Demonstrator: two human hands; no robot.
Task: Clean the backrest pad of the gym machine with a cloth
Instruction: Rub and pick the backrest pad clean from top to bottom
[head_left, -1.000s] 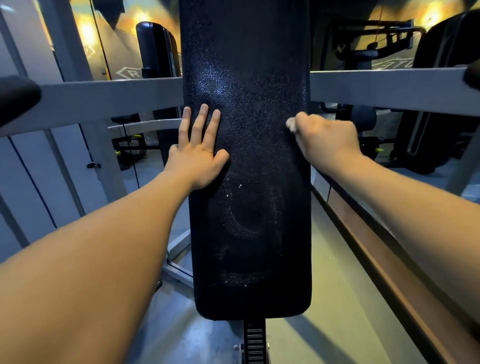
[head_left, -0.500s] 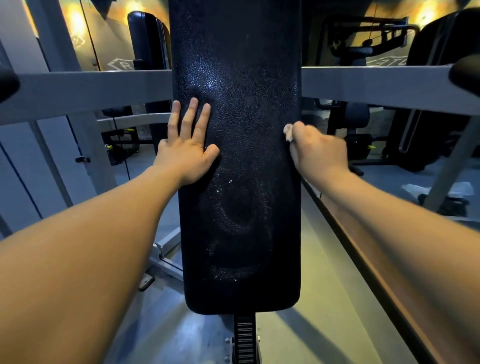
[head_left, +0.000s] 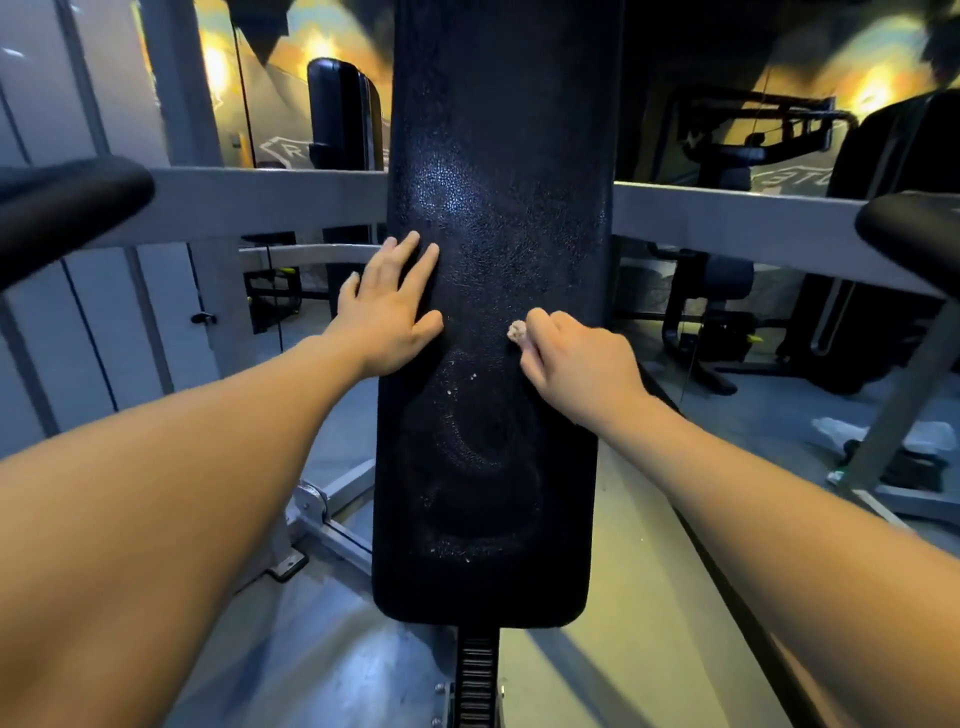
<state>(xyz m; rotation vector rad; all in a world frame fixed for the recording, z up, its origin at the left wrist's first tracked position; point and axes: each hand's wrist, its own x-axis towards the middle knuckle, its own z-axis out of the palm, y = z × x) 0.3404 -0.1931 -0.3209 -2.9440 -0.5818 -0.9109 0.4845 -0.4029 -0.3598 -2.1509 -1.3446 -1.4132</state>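
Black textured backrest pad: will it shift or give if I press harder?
Likely won't shift: the black textured backrest pad sits against a grey crossbar, left hand flat on it. Its pebbled skin probably drags on the small pale cloth wad in the right hand.

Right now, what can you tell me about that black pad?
The pad is a tall, narrow black cushion with rounded corners and a pebbled, leather-like skin, upright on a ribbed post. Pale swirled smears mark its lower half. The left hand rests flat on its left edge; the right hand holds a small cloth against its middle.
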